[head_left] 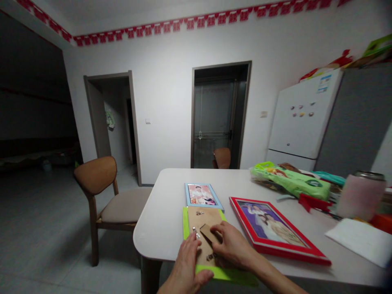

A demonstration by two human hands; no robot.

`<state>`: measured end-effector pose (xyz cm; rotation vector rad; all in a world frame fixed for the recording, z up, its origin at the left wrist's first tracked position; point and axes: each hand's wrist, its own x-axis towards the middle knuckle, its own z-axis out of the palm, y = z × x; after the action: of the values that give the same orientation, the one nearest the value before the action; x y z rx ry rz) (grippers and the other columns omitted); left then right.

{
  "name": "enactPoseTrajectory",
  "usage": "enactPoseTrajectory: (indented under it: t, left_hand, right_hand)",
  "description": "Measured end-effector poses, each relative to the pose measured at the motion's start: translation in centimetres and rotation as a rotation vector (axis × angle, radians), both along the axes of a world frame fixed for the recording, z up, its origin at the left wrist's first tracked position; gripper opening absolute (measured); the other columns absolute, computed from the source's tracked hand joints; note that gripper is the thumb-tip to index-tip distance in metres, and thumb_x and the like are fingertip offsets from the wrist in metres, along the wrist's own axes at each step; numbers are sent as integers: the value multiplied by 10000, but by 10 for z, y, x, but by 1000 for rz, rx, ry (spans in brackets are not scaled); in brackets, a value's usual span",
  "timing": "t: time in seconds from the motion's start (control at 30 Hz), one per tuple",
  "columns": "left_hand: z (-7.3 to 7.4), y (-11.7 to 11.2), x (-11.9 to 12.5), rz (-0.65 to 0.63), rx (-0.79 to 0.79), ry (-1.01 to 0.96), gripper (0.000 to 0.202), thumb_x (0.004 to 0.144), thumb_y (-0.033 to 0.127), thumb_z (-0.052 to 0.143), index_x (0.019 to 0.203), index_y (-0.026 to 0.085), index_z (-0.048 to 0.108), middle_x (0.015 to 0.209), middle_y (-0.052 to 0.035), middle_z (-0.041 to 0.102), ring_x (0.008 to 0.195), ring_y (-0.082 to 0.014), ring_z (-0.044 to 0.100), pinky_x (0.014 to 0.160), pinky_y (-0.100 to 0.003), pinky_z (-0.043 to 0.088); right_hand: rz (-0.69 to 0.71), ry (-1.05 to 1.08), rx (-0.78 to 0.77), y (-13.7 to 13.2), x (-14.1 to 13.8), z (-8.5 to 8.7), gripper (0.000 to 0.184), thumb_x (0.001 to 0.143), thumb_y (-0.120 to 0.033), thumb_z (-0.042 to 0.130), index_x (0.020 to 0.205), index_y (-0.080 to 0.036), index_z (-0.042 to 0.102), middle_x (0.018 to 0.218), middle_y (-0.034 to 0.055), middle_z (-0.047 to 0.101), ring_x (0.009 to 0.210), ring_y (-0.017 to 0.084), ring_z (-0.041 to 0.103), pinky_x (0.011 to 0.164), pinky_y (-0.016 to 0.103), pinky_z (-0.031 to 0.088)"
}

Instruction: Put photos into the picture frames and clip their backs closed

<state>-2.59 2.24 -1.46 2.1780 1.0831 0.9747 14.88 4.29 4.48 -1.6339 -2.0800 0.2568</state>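
Observation:
A green photo frame (185, 222) lies face down near the table's front edge, its brown backing board (193, 214) showing. Small metal clips (196, 232) sit along the backing. My left hand (187, 261) rests on the left side of the frame, fingertips by a clip and thumb spread toward the lower green edge. With bent fingers, my right hand (231, 245) grips the brown stand flap (210, 233), which is tilted up from the board. Behind it lies a light blue photo frame (202, 195), picture up. To the right is a larger red photo frame (275, 228), also picture up.
The white table (171, 183) also bears a green plastic package (294, 179), a pink jar (361, 196) and white paper (361, 241) on the right. A wooden chair (96, 175) stands at the left. Farther back are a refrigerator (303, 118) and two doorways.

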Motion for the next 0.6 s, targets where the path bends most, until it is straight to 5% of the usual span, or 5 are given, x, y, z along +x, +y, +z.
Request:
enactPoseTrajectory:
  t: [0.17,0.3,0.47,0.6]
  left_hand:
    - [27,14,4,201,-138,-474,365,700,207,500,1057,165,437,1153,-108,487,1076,-207,446,929,-340,330]
    - [42,30,-21,229,-338,-772,291,635,201,513,914,195,431,909,-28,591,804,-168,580,719,-265,448]
    - [36,36,-67,288,-474,-779,332,574,193,533,880,195,407,600,49,580,489,-115,552,473,-196,409]
    - [24,32,-69,294,-551,-769,326,580,218,533,879,192,404,585,45,586,484,-114,552,449,-185,386]
  right_hand:
    - [37,21,90,-7,-16,30,278,626,-280,517,864,-185,625,809,58,558,735,164,523,653,242,396]
    - [116,81,134,-9,-30,40,337,680,-313,488,973,-183,591,851,66,560,796,168,518,710,253,395]
    - [-34,39,34,7,3,9,389,746,-326,394,1051,-137,547,944,111,574,834,190,536,746,286,396]
    - [-81,-53,-45,13,21,-15,421,750,-306,381,1078,-88,530,960,149,573,874,214,531,775,304,386]
